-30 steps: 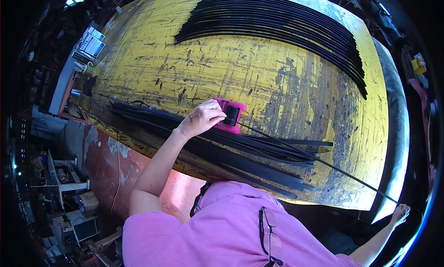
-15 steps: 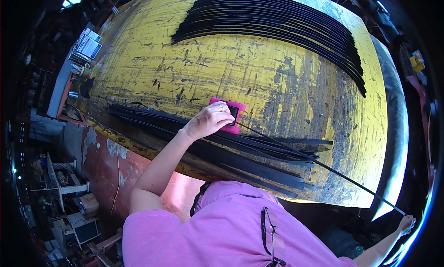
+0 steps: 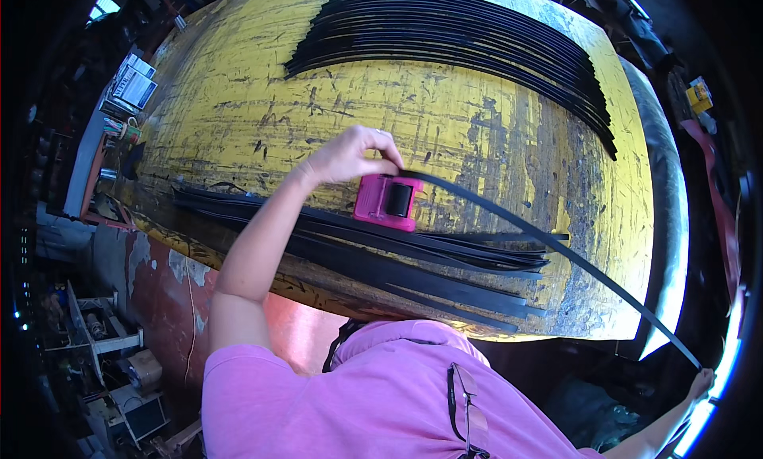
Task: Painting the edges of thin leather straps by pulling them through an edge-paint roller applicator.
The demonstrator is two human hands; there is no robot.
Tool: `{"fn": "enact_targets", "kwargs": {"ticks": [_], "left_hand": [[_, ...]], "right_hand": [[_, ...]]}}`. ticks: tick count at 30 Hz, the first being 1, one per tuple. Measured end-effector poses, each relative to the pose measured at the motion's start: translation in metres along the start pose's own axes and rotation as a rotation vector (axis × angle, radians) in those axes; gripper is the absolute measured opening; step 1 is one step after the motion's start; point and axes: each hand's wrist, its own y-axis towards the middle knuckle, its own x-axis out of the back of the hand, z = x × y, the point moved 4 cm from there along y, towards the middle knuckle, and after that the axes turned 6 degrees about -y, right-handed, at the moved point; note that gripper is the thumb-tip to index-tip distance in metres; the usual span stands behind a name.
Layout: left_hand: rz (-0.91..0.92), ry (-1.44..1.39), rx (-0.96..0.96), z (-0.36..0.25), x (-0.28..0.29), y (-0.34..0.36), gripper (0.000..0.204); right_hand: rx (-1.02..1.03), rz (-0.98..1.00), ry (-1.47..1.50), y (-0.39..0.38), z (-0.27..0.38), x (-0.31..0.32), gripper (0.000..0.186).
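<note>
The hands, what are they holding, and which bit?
A long, flat, black, rubbery-looking strip: the left hand pinches one end; the right hand grips it farther along.

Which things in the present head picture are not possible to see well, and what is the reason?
All in the head view:
Right hand: too small and near glare to read its finger grip.
Long black strip: its left end is covered by the left hand.
Bundle of black strips: partly hidden behind the left forearm.
Eyeglasses: lower end cut off by the bottom edge.
</note>
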Motion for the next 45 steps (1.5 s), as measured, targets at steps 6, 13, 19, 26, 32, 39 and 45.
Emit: {"fn": "enact_targets", "kwargs": {"ticks": [6, 13, 19, 26, 32, 39, 45], "left_hand": [[-0.446, -0.92, 0.061, 0.052, 0.102, -0.037, 0.007], [-0.945, -1.385, 0.096, 0.15, 0.204, -0.116, 0.011], [-1.317, -1.451, 0.17, 0.213, 0.232, -0.18, 0.01], [-1.323, -1.508, 0.308, 0.232, 0.202, -0.167, 0.009], [-1.228, -1.528, 0.383, 0.226, 0.181, -0.125, 0.012], [-1.168, -1.441, 0.351, 0.226, 0.19, -0.065, 0.015], [-1.066, -1.399, 0.264, 0.214, 0.206, -0.027, 0.013]], "right_hand": [[0.443, 0.329, 0.676, -0.059, 0.176, 0.054, 0.009], [0.469, 1.263, 1.403, -0.147, 0.353, 0.162, 0.005], [0.418, 1.084, 2.377, -0.177, 0.426, 0.189, 0.015], [-0.153, 1.187, 2.87, -0.14, 0.48, 0.167, 0.014], [-0.498, 1.026, 2.717, -0.066, 0.506, 0.14, 0.011], [-0.489, 0.966, 2.588, 0.011, 0.567, 0.149, 0.02], [-0.305, 0.901, 2.637, 0.049, 0.595, 0.155, 0.024]]}}
